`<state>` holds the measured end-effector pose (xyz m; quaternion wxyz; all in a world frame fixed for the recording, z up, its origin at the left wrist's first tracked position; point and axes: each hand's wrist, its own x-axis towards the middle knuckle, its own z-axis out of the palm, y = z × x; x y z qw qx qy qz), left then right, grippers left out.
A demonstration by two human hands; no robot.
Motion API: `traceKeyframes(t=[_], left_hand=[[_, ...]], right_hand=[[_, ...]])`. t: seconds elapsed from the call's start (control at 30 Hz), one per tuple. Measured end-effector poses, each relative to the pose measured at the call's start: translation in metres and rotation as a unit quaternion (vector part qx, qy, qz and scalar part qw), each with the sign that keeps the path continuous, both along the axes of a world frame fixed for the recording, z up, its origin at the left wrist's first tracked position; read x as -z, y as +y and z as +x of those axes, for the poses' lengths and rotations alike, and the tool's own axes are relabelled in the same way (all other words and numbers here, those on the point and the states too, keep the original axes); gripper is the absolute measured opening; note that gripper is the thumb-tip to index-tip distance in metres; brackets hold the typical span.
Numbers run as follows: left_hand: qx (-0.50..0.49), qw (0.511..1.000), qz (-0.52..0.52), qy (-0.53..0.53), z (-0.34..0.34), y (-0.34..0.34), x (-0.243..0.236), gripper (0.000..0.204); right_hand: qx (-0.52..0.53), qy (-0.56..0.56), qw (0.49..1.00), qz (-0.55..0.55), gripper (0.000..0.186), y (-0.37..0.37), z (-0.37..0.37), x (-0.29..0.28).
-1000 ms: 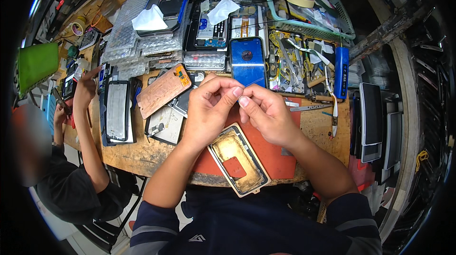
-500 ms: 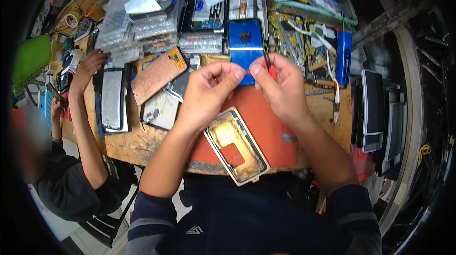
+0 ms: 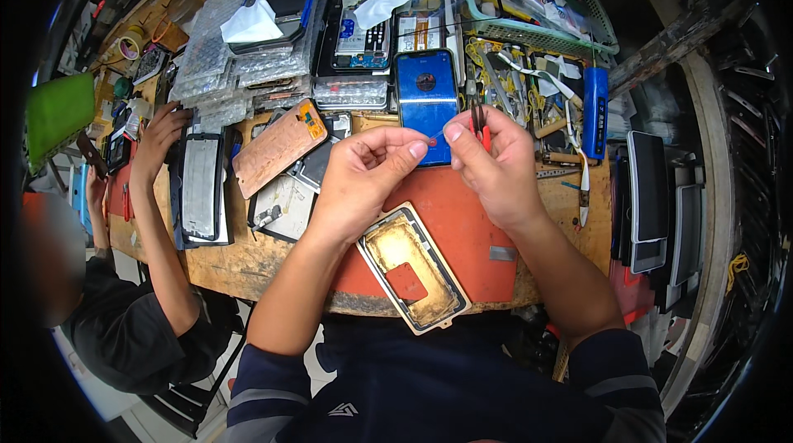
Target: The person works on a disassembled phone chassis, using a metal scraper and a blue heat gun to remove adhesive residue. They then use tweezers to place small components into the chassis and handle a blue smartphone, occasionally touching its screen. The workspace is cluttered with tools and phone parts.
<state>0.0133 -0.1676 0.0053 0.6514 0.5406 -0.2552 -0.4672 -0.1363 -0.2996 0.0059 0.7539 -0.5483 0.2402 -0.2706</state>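
My left hand [image 3: 372, 175] is closed in a pinch, thumb against forefinger, over the far edge of the red mat [image 3: 421, 195]. A thin strand [image 3: 436, 137] runs from its fingertips toward my right hand [image 3: 494, 166], whose thumb and forefinger also pinch. That hand is closed round small red-handled pliers [image 3: 482, 131], their dark jaws pointing away from me. Just beyond the fingertips lies a phone with a lit blue screen [image 3: 427, 96]. Nearer me, a gold-coloured frame mould [image 3: 413, 268] with a rectangular cut-out rests askew on the mat, its near end past the table edge.
Bubble-wrapped packs [image 3: 268, 67] are stacked at the back left. A copper-coloured panel [image 3: 277, 150] lies left of my hand. Tools and a green basket [image 3: 541, 30] crowd the back right, beside a blue device [image 3: 595, 113]. A co-worker's hand [image 3: 161, 142] reaches in from the left.
The whole view has shifted slightly, so the table sits lower in it. My fingertips are a little farther apart, with the strand showing between them. The pliers' jaws show more clearly.
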Motion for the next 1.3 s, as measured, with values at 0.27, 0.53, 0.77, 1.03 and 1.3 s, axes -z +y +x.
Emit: traceKeyframes(t=[0.27, 0.53, 0.77, 1.03, 1.3], left_hand=[[-0.09, 0.995, -0.007, -0.034, 0.0042, 0.0002, -0.0012, 0.011], [-0.046, 0.997, -0.026, -0.053, 0.0028, 0.0003, 0.0034, 0.011], [-0.058, 0.995, -0.039, -0.075, -0.0012, -0.0019, 0.0071, 0.01], [-0.054, 0.996, -0.033, -0.055, 0.0001, -0.0019, 0.0023, 0.01], [-0.033, 0.997, -0.035, -0.053, 0.0056, -0.0011, 0.0035, 0.012]], right_hand=[[-0.109, 0.041, 0.991, -0.057, 0.037, -0.0007, 0.001, -0.0002], [-0.136, 0.007, 0.991, -0.013, 0.03, 0.0046, 0.0037, 0.0034], [-0.141, 0.008, 0.99, 0.006, 0.03, 0.0014, 0.0027, 0.0042], [-0.131, 0.008, 0.99, -0.06, 0.03, 0.003, 0.0038, 0.0034], [-0.12, 0.013, 0.992, -0.023, 0.027, 0.0045, 0.0019, 0.0018]])
